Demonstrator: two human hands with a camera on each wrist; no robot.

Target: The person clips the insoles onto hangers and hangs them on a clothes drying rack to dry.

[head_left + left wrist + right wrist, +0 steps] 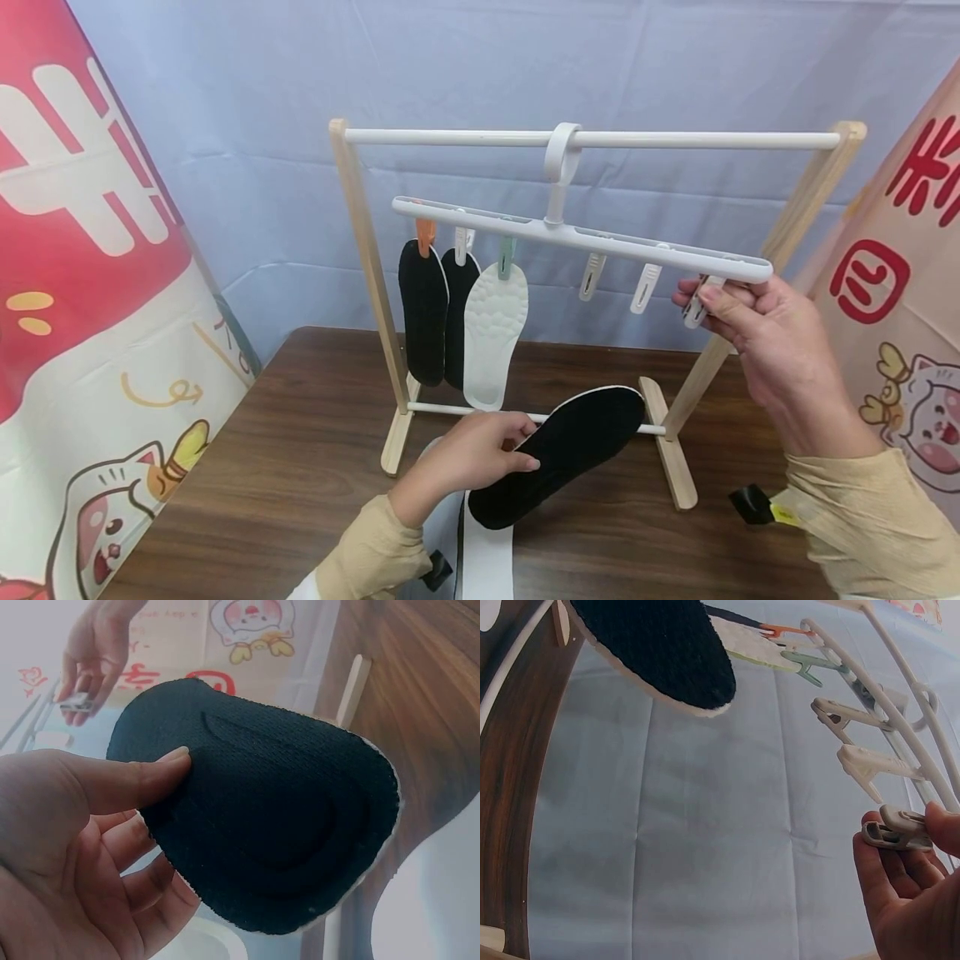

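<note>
My left hand [480,454] pinches a black insole [581,437] with a white edge, thumb on its dark face and fingers behind. The insole slants up to the right, below the hanger's right half. At the hanger's right end, my right hand [787,342] grips a pale clothes peg [900,829] between thumb and fingers. The white clip hanger [637,242] tilts down toward that hand. Two more pale pegs [645,289] dangle beside it with nothing in them. On the left, an orange peg [425,237], a white one and a green one hold two black insoles [423,321] and a white insole [495,333].
The hanger hooks over the white bar [697,140] of a wooden-legged rack [367,275] on the brown table [300,467]. Below my left hand lie a white insole [486,558] and a grey item [442,542]. Printed cloths flank the table.
</note>
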